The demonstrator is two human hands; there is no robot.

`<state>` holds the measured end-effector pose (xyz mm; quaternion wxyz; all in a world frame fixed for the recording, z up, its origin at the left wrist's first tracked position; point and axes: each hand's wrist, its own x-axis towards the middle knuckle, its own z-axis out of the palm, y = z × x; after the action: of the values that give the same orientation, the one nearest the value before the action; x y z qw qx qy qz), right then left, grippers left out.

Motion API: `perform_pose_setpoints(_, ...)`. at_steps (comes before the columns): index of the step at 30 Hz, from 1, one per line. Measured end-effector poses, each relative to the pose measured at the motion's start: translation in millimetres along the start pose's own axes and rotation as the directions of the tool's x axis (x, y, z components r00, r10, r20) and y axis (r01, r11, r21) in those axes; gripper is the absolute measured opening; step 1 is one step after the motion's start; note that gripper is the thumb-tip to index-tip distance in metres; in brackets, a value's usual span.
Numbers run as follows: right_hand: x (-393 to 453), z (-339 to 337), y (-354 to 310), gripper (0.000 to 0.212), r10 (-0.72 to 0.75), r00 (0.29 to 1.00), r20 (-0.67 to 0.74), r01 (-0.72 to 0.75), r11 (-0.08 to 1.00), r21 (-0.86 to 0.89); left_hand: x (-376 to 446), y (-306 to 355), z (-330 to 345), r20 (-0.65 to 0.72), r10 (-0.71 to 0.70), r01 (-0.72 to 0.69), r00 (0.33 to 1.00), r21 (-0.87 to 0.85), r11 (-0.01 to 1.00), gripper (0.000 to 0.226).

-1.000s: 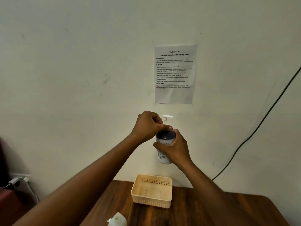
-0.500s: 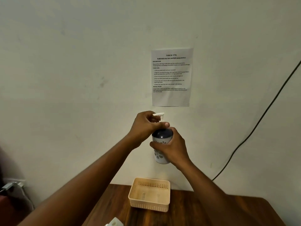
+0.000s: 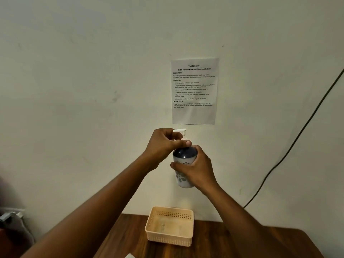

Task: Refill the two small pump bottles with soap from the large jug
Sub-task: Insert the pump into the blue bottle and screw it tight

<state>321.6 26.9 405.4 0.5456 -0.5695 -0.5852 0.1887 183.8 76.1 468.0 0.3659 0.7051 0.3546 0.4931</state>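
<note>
I hold a small pump bottle (image 3: 183,180) upright in the air in front of the wall. It is white with grey flower prints and a dark blue shoulder. My right hand (image 3: 198,169) wraps around its body. My left hand (image 3: 163,146) pinches the collar of the white pump head (image 3: 180,130) on top, with the spout pointing left. At the very bottom edge a sliver of a white object (image 3: 130,256) shows; I cannot tell what it is. No second pump bottle is in view.
A beige perforated plastic basket (image 3: 169,239) stands on the dark wooden table (image 3: 214,244) against the wall, below the bottle. A printed task sheet (image 3: 194,91) hangs on the wall. A black cable (image 3: 297,138) runs diagonally at right. A plug and cords (image 3: 9,216) sit at far left.
The pump spout has turned from pointing right to pointing left under my left hand. The view has tilted up, so the basket and the white object sit lower in frame.
</note>
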Motion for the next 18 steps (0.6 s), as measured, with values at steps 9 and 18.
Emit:
perform_pose_setpoints(9, -2, -4, 1, 0.070, 0.016, 1.000, 0.022, -0.018, 0.995, 0.096, 4, 3, -10, 0.265, -0.013, 0.043, 0.964, -0.108, 0.993, 0.021)
perform_pose_setpoints(18, 4, -3, -1, 0.068, 0.002, 1.000, 0.017, -0.003, 0.998, 0.066, 3, 8, 3, 0.024, 0.015, -0.017, 1.000, 0.095, 0.995, 0.023)
